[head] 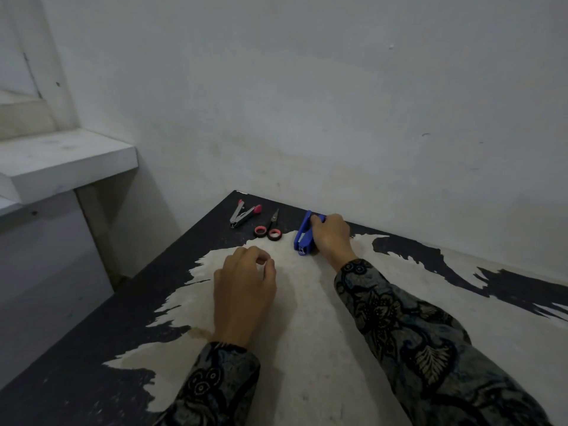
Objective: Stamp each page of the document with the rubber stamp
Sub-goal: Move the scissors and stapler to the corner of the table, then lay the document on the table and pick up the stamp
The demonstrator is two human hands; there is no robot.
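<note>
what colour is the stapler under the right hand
Blue. The stapler under the right hand shows best in the head view, the only view here.

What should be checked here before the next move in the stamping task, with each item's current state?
1. Right hand has a grip on a tool: ok, it grips the blue plastic stapler, though that looks like a stapler, not a stamp.
2. Rubber stamp located: not ok, none visible.
3. Document pages laid out: not ok, none visible on the worn black-and-cream table.
4. Left hand free: ok, fingers loosely curled, holding nothing.
5. Black scissors with pink-lined handles clear of the hands: ok, apart, left of the stapler.
6. Silver staple remover with a pink tip out of the way: ok, near the table's far corner.
</note>
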